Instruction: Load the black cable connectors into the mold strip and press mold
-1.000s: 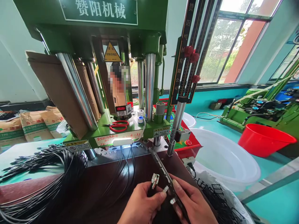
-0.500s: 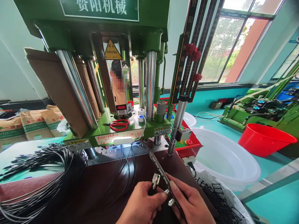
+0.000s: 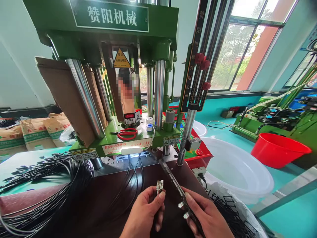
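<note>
Left hand [image 3: 146,215] pinches connector [image 3: 159,186] before press [image 3: 119,76]; right hand [image 3: 206,216] clamps metal bar [image 3: 177,185]. Press sign [image 3: 111,16] reads 赞阳机械.

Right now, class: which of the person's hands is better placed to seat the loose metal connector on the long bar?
Probably the left hand: its fingertips pinch the metal connector beside the bar, which the right hand steadies.

Only had the one cam strapped to my head, aimed forward and down, so it sat close over my hands [image 3: 173,215] at the bottom edge and looked up the green press [image 3: 111,66] right ahead.
</note>
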Demonstrator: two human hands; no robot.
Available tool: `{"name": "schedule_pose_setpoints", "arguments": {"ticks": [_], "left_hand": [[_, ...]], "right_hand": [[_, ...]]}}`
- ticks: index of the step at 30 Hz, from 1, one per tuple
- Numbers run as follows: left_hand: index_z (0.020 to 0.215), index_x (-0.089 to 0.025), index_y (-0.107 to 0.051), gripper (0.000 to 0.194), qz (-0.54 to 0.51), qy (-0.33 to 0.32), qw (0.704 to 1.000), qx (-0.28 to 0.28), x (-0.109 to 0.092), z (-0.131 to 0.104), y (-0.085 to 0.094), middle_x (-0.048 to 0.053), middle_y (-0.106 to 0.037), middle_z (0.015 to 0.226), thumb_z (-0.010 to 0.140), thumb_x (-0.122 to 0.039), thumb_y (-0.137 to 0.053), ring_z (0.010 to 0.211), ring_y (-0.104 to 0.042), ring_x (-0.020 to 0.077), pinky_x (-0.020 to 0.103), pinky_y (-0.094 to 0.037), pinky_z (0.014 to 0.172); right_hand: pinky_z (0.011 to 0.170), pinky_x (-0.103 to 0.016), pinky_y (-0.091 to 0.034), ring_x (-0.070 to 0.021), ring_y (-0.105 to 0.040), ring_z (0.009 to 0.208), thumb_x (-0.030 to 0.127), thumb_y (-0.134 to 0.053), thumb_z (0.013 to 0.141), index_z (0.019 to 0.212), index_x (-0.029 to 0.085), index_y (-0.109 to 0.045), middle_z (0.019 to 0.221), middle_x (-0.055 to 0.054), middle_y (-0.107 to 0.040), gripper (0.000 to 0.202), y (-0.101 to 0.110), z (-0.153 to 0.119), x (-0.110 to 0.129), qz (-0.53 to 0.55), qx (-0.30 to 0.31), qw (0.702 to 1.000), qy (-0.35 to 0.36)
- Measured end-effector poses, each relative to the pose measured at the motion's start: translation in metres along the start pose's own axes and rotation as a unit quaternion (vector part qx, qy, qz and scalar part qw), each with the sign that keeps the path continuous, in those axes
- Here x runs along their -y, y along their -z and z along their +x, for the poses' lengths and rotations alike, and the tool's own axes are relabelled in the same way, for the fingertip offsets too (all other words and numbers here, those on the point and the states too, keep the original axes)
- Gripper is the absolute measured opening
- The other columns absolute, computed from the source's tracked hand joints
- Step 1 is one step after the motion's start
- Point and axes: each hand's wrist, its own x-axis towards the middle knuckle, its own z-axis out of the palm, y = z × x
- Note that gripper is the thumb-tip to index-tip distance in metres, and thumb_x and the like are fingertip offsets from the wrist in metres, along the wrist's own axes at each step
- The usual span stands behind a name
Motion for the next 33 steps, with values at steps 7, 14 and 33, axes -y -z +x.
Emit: {"name": "schedule_pose_setpoints", "arguments": {"ticks": [7, 14, 33], "left_hand": [[0.08, -0.019, -0.051, 0.035, 0.129, 0.062, 0.989, 0.028, -0.003, 0.004, -0.012, -0.013, -0.036, 0.037, 0.067, -0.047, -0.068, 0.023, -0.023, 0.0035, 0.016, -0.014, 0.024], [0.076, -0.02, -0.05, 0.018, 0.155, 0.079, 0.984, 0.022, -0.007, 0.002, -0.013, -0.013, -0.034, 0.036, 0.07, -0.031, -0.062, 0.024, -0.022, 0.0034, 0.016, -0.013, 0.026], [0.08, -0.016, -0.054, 0.033, 0.14, 0.04, 0.989, 0.007, 0.0, 0.004, -0.002, -0.007, -0.048, 0.051, 0.067, -0.043, -0.066, 0.032, -0.037, 0.0053, 0.018, -0.028, 0.029]], "right_hand": [[0.026, -0.012, -0.024, -0.003, -0.028, 0.027, 0.063, -0.052, 0.08, 0.128, 0.012, -0.052, 0.037, 0.008, -0.041, 0.069, 0.0, 0.002, 0.003, -0.032, 0.019, 0.999, 0.018], [0.027, -0.012, -0.025, -0.0038, -0.029, 0.029, 0.064, -0.052, 0.079, 0.128, 0.013, -0.052, 0.038, 0.008, -0.042, 0.071, 0.002, 0.002, 0.003, -0.05, 0.037, 0.998, 0.011], [0.03, -0.014, -0.023, -0.0052, -0.031, 0.033, 0.061, -0.053, 0.079, 0.123, 0.014, -0.058, 0.04, 0.007, -0.039, 0.065, -0.002, -0.003, 0.008, -0.06, 0.049, 0.997, 0.024]]}}
